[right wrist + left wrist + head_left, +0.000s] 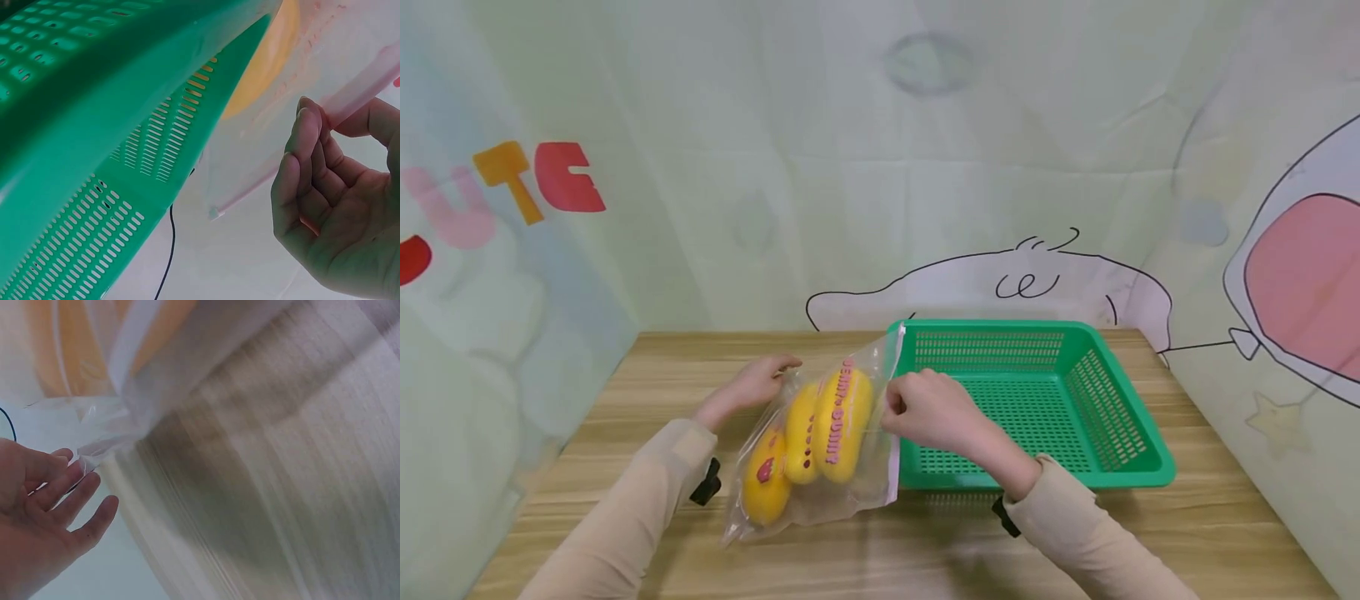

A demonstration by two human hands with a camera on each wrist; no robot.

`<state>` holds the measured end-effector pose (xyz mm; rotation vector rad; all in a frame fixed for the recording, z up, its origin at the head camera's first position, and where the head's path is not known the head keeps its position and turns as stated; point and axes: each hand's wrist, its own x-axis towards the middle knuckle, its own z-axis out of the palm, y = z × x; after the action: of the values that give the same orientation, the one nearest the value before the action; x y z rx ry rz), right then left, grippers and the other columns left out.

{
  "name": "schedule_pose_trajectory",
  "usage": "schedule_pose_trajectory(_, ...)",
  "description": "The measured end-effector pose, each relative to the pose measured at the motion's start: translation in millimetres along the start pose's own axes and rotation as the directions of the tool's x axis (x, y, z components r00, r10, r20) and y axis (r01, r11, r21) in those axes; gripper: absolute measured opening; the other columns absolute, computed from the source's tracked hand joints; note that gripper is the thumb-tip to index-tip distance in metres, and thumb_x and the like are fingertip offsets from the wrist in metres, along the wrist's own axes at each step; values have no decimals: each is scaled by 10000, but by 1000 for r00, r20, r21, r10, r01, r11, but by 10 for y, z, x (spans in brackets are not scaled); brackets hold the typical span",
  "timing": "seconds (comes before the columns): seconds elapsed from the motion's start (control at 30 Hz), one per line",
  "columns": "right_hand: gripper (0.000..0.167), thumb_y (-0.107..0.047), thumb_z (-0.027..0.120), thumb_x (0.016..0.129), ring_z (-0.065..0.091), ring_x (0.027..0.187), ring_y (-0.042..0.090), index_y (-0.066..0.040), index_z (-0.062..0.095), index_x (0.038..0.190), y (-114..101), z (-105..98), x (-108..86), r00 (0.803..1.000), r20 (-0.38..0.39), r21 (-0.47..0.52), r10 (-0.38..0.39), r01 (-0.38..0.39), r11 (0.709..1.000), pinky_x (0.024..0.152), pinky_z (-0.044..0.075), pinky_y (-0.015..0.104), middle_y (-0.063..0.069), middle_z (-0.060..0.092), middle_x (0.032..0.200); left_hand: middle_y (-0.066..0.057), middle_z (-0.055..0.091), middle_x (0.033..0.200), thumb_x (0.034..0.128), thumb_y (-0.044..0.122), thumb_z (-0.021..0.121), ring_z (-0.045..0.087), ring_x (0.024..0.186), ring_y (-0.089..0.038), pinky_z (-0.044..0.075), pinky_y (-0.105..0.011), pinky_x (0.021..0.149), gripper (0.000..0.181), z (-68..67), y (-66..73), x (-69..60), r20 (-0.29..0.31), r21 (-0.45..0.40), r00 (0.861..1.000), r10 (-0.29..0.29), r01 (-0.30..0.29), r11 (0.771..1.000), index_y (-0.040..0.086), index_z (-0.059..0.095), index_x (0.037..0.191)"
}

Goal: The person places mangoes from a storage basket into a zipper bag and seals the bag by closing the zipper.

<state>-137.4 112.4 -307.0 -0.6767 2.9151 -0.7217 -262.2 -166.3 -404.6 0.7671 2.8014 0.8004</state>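
A clear zip bag [872,467] with pink print holds three yellow mangoes [842,425] and hangs tilted above the table. At its upper left corner, my left hand [762,381] pinches the plastic between thumb and fingers, the other fingers loosely spread in the left wrist view. My right hand [936,410] pinches the pinkish zip edge [362,87] of the bag, fingers curled, as the right wrist view shows. Just right of the bag and partly behind the right hand stands a green plastic basket [1120,350]; no contents show in its visible part.
The wood-grain table [1210,517] extends beneath the bag and basket. A printed curtain [700,208] hangs behind the table and along both sides. The basket's raised rim lies close to the right hand and the bag's zip edge.
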Motion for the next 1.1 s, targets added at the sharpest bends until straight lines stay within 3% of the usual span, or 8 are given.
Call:
schedule_pose_trajectory(0.27,280,-104,595,798,307,463,62,-172,450,569,4,-31,10,1000,6,-14,26,-26,1000,424,196,178,-83,333,507,-317,610,1155,908,-59,460,584,1072,-450,502,-558,942,313,9,-115,-40,-1,32,1000,-26,26,999,-138,574,1188)
schedule_pose_trajectory(0.53,266,-100,601,806,324,468,66,-157,472,580,-8,-75,35,1000,13,-29,24,-24,999,425,228,178,-75,359,512,-267,653,976,854,-89,490,610,932,-392,525,-532,868,252,12,-202,-111,-28,60,1000,3,-1,998,-124,646,1049)
schedule_pose_trajectory(0.77,223,-114,615,813,354,476,72,-147,520,614,-28,-95,78,999,27,-43,27,-26,999,421,256,173,-67,391,524,-228,637,951,854,-78,498,593,892,-321,543,-484,819,210,20,-239,-216,-2,11,997,-76,76,997,-95,652,996)
schedule_pose_trajectory(1.1,145,-135,626,835,455,506,88,-119,612,692,-22,-127,164,998,47,-71,38,-35,997,421,354,169,-34,525,571,-192,631,842,859,-46,546,565,787,-257,527,-430,729,98,38,-314,-377,-62,8,997,-50,50,999,-73,639,874)
